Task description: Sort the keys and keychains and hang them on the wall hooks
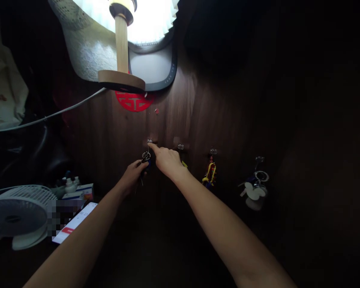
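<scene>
On a dark wood panel, a small metal hook (150, 141) has a bunch of keys (146, 156) on a ring just under it. My left hand (132, 174) is closed around the keys, and something blue shows beside its fingers. From the right, my right hand (169, 161) reaches in, its index fingertip at the hook. Its other fingers are curled, and whether they hold anything is hidden. Behind its wrist a bit of yellow (184, 164) shows beneath a second hook (181, 147).
Farther right hang a yellow braided cord (210, 174) and a white keychain (255, 191). A lit lamp (122, 44) and caps (91, 54) are above. At lower left are a white fan (19, 214), a lit phone (75, 223), small boxes (85, 190) and a white cable (75, 106).
</scene>
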A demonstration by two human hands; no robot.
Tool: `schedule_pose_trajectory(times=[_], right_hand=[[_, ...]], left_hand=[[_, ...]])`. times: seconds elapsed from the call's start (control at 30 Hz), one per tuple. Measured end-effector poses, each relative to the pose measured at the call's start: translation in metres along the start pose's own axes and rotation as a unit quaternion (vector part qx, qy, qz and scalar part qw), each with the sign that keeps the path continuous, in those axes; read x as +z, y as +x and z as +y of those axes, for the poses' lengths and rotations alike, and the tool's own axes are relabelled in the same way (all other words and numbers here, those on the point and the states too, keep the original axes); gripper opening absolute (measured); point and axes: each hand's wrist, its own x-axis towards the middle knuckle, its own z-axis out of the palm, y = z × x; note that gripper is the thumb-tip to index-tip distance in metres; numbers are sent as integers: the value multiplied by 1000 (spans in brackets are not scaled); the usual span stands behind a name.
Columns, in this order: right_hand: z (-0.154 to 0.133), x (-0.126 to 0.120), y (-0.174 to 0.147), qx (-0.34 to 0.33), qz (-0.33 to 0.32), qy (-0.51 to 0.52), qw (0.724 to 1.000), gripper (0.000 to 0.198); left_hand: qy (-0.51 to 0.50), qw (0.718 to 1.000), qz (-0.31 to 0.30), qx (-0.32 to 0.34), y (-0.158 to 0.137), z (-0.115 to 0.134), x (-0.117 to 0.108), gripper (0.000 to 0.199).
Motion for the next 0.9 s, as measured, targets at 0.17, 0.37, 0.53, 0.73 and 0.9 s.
schedule_pose_trajectory(times=[0.17,0.37,0.53,0.73,0.9], right_hand=[[1,0,-1,13,-24,-21,999,61],[-1,-3,0,6,-35,-8,999,64],[4,-12,-26,16,72,63,995,56],[40,-14,-67,86,255,216,939,36],[58,17,-77,220,198,311,903,43]], left_hand=[[-42,998,-37,-12,4,34,3,21],[29,997,-63,-45,-6,42,-14,27],[177,975,-84,-109,-42,-31,-63,13],[431,875,-186,-116,-52,-80,-123,13],[453,868,-204,2,-22,-49,-87,22]])
